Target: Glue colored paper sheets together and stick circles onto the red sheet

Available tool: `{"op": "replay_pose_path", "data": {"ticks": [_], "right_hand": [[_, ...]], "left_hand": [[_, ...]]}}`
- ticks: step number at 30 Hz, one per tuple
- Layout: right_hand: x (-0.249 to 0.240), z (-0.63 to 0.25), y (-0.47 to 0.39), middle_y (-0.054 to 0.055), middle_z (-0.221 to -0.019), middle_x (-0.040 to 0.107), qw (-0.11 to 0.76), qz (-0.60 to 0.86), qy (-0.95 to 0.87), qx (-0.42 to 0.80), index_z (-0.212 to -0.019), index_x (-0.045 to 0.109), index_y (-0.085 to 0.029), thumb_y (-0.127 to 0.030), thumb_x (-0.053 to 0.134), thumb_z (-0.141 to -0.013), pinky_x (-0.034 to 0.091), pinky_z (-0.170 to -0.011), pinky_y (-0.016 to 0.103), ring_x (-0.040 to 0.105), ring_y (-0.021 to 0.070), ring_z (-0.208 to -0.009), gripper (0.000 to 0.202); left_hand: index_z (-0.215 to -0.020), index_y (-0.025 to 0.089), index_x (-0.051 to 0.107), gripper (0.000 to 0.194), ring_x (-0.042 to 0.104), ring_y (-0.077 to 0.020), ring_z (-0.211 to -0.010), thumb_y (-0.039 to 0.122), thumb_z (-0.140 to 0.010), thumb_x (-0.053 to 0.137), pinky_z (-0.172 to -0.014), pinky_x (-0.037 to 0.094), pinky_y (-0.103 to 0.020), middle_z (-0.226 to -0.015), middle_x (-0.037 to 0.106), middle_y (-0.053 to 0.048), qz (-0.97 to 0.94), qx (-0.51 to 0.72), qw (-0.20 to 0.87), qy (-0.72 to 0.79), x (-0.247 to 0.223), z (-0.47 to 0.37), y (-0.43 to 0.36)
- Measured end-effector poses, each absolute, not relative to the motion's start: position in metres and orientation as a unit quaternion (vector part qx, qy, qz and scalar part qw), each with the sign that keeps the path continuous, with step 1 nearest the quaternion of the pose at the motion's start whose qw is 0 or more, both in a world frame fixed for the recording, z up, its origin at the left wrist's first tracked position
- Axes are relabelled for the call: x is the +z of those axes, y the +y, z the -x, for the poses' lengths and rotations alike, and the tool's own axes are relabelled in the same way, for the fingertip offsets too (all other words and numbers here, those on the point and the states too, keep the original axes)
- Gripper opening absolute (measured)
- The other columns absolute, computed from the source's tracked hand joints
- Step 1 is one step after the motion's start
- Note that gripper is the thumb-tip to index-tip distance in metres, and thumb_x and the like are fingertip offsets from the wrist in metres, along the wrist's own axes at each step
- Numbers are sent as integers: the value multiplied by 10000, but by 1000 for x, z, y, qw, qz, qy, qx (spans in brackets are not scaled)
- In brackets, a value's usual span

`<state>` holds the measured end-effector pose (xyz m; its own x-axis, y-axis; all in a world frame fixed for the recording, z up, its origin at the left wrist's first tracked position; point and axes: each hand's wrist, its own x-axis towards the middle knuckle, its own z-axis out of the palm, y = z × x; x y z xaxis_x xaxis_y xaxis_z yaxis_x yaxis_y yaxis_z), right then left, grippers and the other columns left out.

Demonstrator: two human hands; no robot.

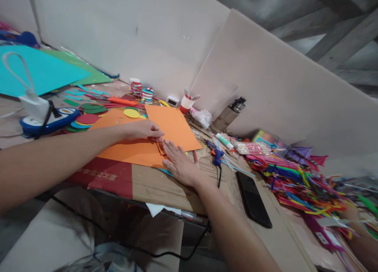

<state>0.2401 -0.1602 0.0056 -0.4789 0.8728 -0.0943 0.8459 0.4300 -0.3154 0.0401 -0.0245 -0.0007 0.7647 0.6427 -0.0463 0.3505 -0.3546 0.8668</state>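
Orange sheets of paper [174, 124] lie on the cardboard-covered table in front of me, one overlapping another. My left hand [144, 130] rests over them with its fingers curled and pinched together; whatever is between the fingertips is hidden. Beside it, my right hand [180, 163] lies flat, fingers stretched out, pressing at the edge of the orange paper. A small folded orange piece [161, 148] shows between the two hands. A yellow paper oval [132, 113] lies on the orange paper behind my left hand.
To the right lie a blue glue gun [217, 157], a glue stick [224, 140], a black phone [253, 199] and a heap of pipe cleaners [295, 181]. A blue power strip [50, 122] stands left. Another person's hand [350, 213] is at far right.
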Motion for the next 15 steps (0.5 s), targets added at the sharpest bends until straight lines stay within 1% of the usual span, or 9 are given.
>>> {"op": "replay_pose_path", "data": {"ticks": [2, 5, 9, 12, 14, 15], "right_hand": [[7, -240, -162, 69, -1597, 149, 43, 484, -859, 161, -1529, 195, -175, -569, 219, -975, 56, -1200, 469, 56, 208, -1485, 680], [9, -239, -166, 64, -1589, 187, 41, 459, -872, 166, -1519, 233, -201, -546, 256, -981, 61, -1198, 477, 71, 204, -1484, 640], [13, -241, -169, 60, -1584, 204, 48, 450, -872, 184, -1509, 258, -240, -522, 286, -984, 85, -1187, 506, 83, 209, -1483, 597], [16, -242, -170, 53, -1579, 219, 56, 447, -867, 214, -1503, 275, -244, -502, 253, -995, 79, -1184, 513, 92, 202, -1481, 570], [18, -242, -171, 41, -1566, 265, 75, 432, -866, 240, -1483, 328, -243, -499, 220, -1000, 75, -1189, 487, 123, 187, -1476, 557], [18, -242, -171, 32, -1549, 313, 93, 424, -865, 252, -1460, 380, -245, -502, 197, -1002, 90, -1193, 461, 163, 174, -1469, 556]], "left_hand": [[-798, 139, 681, 431, 647, -172, -807, 517, -855, 481, -765, 495, -296, -884, 729, -110, -773, 192, 523, 305, -6, -42, -24], [-777, 152, 675, 410, 652, -164, -778, 499, -860, 473, -738, 503, -281, -853, 733, -89, -784, 201, 509, 295, -13, -45, -22], [-760, 157, 662, 398, 639, -141, -714, 446, -877, 415, -678, 481, -241, -808, 729, -56, -820, 194, 437, 313, -15, -48, -20], [-792, 155, 666, 355, 642, -151, -741, 417, -860, 437, -668, 455, -232, -836, 734, -55, -852, 167, 356, 346, -11, -51, -22], [-811, 159, 666, 325, 636, -164, -758, 415, -847, 469, -657, 439, -237, -847, 731, -53, -868, 145, 300, 368, -8, -53, -24], [-811, 162, 660, 314, 630, -168, -753, 416, -844, 479, -645, 430, -241, -838, 725, -50, -873, 141, 276, 375, -7, -54, -25]]}}
